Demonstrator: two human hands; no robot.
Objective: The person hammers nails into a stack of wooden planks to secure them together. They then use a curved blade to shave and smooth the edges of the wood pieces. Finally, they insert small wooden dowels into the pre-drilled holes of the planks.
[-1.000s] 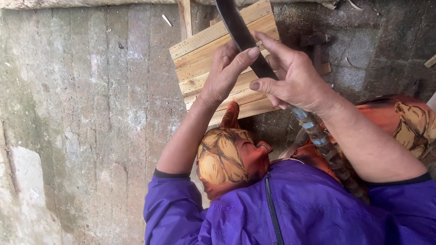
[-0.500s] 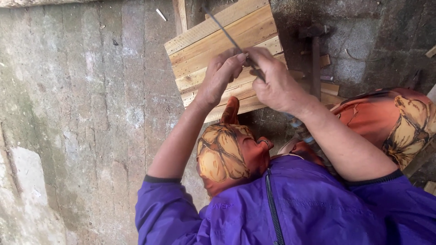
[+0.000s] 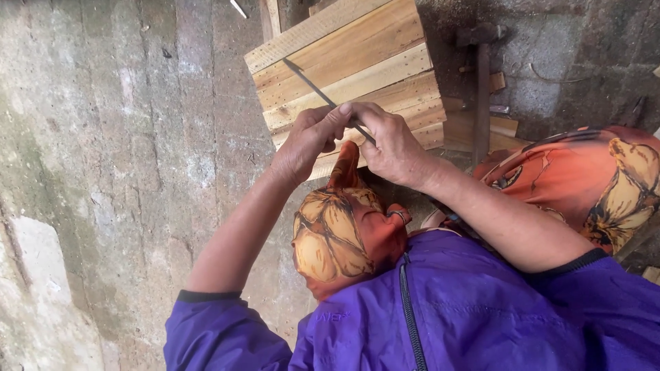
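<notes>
Soft, even daylight fills the scene, with no glare and no single clear source. The pale slatted wooden panel (image 3: pixel 344 62) is brightly lit, while the rough grey concrete corner (image 3: pixel 570 55) at upper right lies in dim shade. Focus is sharp throughout; shadows under the forearms are faint.

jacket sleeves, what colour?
Purple jacket sleeves, with dark cuffs; the head view shows them clearly.

Both arms reach forward; left hand (image 3: pixel 306 144) and right hand (image 3: pixel 392 141) meet, fingertips pinched together, touching.
</notes>
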